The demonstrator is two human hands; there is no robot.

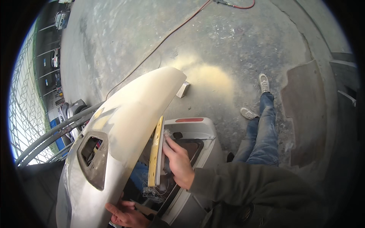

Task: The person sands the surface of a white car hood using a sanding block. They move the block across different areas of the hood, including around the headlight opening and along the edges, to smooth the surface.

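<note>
The pale bumper (137,100) slants up beside the person, on the left. The right hand (178,161) holds a long yellow block (155,155) by its back, close to the bumper's edge. I can't tell if the two touch. The left hand (129,216) grips the bumper's low edge, with the thumb on the outside.

The work looks part done to me. The top of the bumper is mostly smooth and one pale color. Near the hole (92,150) there are yellow and gray spots, so that side seems to need more. Yellow dust (213,78) lies on the floor past the bumper's tip.

Under the block sits a white part (207,129) with a red strip (190,120), and messy wire (152,192) hangs there. A thin hose (156,49) runs over the floor.

Some things are hard to see. The bumper hides its own back, and its low end is cut off. The left hand's fingers are partly hidden. The block's rubbing side is turned away.
</note>
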